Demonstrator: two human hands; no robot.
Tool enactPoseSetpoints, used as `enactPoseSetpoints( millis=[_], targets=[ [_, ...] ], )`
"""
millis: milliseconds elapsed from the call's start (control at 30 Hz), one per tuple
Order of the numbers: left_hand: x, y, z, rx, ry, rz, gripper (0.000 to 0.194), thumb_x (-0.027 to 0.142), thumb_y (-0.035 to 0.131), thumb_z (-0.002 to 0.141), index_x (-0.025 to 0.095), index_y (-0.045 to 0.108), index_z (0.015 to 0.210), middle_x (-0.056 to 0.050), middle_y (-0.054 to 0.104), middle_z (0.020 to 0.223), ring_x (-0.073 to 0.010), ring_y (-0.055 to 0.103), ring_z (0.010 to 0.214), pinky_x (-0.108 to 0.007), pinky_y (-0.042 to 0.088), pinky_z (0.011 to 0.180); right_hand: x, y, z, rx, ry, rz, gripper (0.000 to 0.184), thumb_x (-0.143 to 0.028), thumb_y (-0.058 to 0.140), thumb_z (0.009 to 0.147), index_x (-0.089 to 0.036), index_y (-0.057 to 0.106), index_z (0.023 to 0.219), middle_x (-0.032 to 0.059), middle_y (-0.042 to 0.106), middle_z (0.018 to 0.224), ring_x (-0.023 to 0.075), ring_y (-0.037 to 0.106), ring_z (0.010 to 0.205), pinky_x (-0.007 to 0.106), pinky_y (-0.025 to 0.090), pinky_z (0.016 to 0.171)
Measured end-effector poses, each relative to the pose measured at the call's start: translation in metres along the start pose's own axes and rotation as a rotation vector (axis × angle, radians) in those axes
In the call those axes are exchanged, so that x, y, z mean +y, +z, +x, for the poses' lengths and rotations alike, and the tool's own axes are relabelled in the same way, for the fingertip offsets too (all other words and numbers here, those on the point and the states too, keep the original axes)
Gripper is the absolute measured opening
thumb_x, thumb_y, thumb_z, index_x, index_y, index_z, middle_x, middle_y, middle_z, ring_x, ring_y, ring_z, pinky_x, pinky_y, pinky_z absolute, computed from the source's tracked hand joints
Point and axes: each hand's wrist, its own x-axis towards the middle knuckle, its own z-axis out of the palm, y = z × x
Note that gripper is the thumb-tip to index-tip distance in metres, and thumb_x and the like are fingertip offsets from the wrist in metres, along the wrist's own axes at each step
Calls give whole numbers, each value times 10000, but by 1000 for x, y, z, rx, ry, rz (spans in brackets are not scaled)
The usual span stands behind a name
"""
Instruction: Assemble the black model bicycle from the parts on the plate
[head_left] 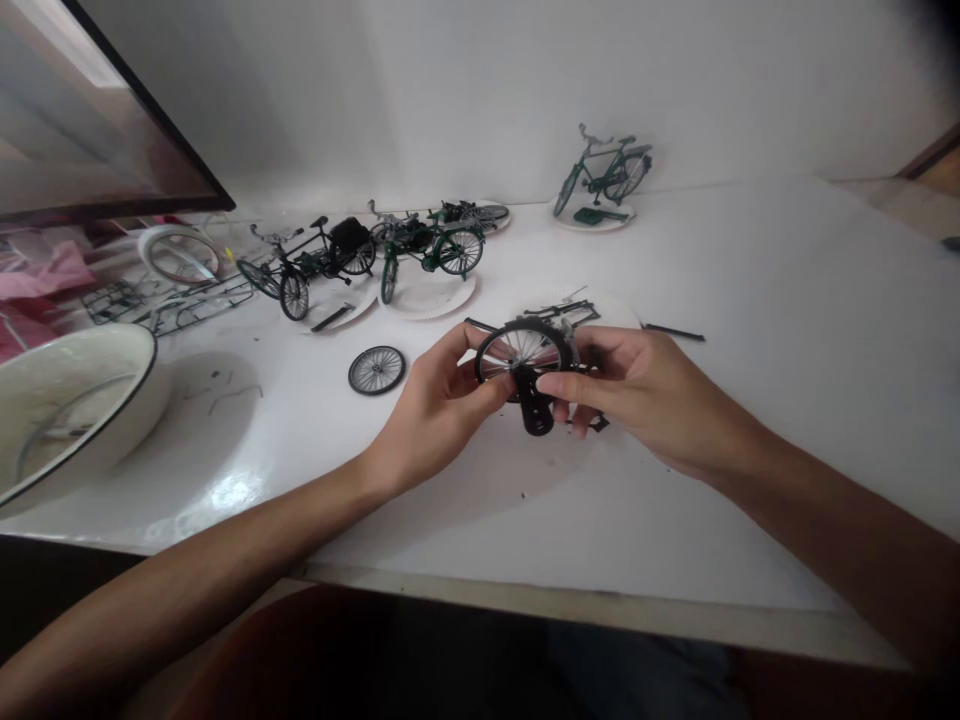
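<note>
Over the white table, both my hands grip a partly built black model bicycle [537,410], with a spoked wheel [529,343] facing me. My left hand [442,405] pinches the wheel's left side near its hub, its thumb by the black part below. My right hand [630,385] is closed on the right side, thumb pressed against the black part and fingers behind it. Much of the frame is hidden behind my fingers. A loose spoked wheel [376,370] lies flat to the left of my left hand. Just behind my hands, thin black parts [574,308] rest on a white plate.
Finished-looking model bicycles, one black [326,262], one green [431,248] and another green [604,172], stand on plates along the back. A thin black strip [675,332] lies at right. At left are a white enamel basin [90,400], part sprues [180,305] and a dark-framed screen [112,110].
</note>
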Motion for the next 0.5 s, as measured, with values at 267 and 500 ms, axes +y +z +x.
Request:
enactPoseSetpoints(
  millis=[267, 500],
  targets=[
    [-4, -2, 2, 112, -4, 46, 249, 118, 675, 848, 182, 492, 1005, -19, 625, 946, -114, 609, 818, -262, 552, 753, 3, 1, 2, 94, 43, 61, 307, -434, 836, 798, -197, 692, 930, 4, 680, 687, 111, 616, 552, 213, 521, 465],
    [-6, -5, 1, -10, 36, 79, 413, 105, 642, 864, 243, 414, 1179, -19, 588, 1051, -101, 592, 791, -246, 537, 709, 3, 3, 1, 4, 49, 29, 255, -397, 825, 813, -201, 664, 848, 16, 700, 657, 114, 612, 549, 197, 502, 445]
  ],
)
